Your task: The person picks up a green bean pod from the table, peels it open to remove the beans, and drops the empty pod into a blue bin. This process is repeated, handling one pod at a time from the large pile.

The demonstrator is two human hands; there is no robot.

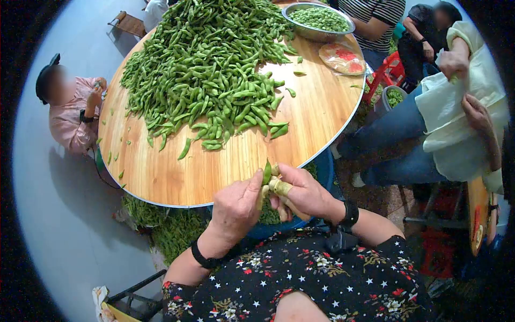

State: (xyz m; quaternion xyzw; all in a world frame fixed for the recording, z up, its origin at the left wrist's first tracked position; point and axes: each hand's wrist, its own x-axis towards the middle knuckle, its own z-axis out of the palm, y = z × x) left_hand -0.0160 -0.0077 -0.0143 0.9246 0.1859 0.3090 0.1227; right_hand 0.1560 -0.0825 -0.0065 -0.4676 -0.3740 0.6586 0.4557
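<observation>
Green pod (267, 172), gripped in left hand (236, 206), beside right hand (308, 195)

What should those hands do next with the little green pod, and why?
Maybe squeeze the green pod open: it looks whole, the left hand is pinching it with the right hand close beside, and the metal bowl holds loose green beans.

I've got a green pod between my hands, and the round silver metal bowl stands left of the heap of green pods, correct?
Wrong side: the head view shows the round silver metal bowl right of the heap of green pods. The green pod is between your left hand and right hand.
</observation>
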